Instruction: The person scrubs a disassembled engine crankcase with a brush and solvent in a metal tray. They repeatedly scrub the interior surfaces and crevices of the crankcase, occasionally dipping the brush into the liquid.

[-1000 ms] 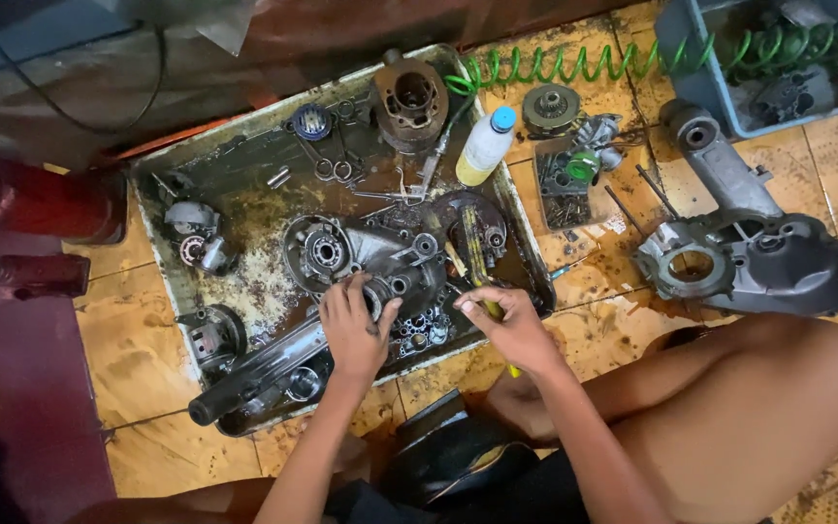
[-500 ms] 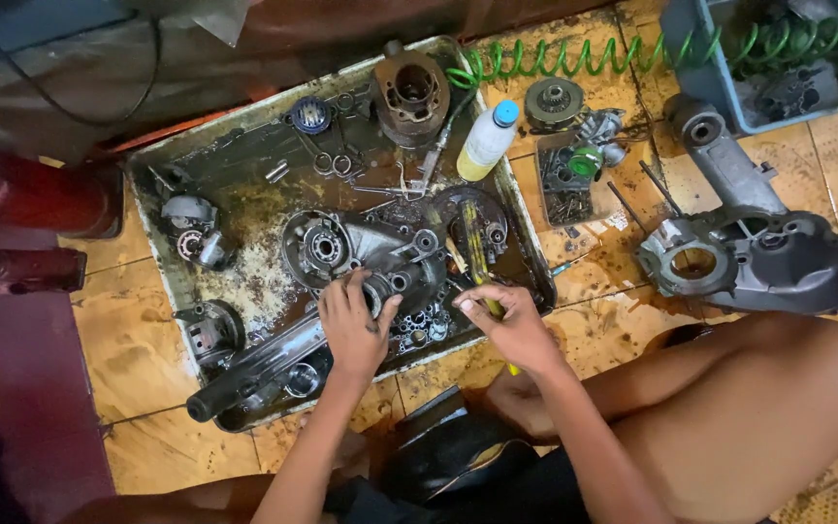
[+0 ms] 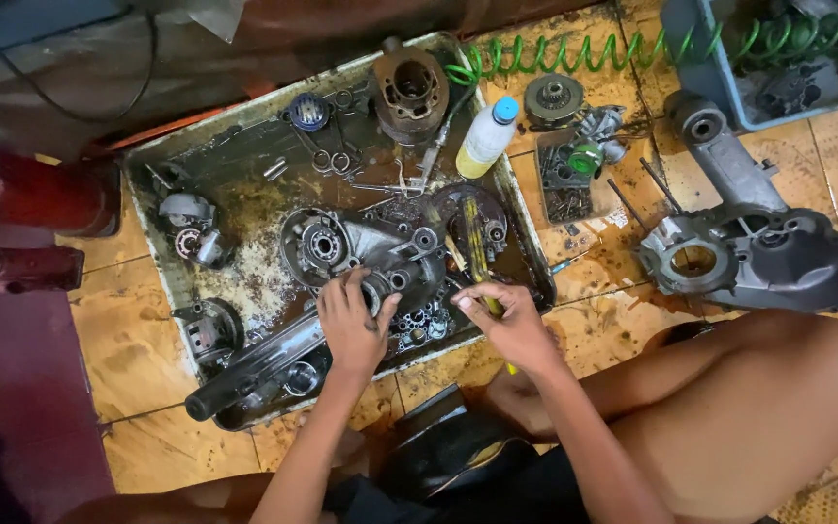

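I'm crouched over a big metal tray on the tiled floor, full of greasy engine parts. To its right lies a grey engine cover, well apart from my hands. In the tray's middle sits the engine casing; my left hand rests on its near end, fingers curled down over a round opening. My right hand is closed around a yellow-handled screwdriver, whose shaft runs up across the tray. A small plastic bottle with a blue cap stands at the tray's far edge.
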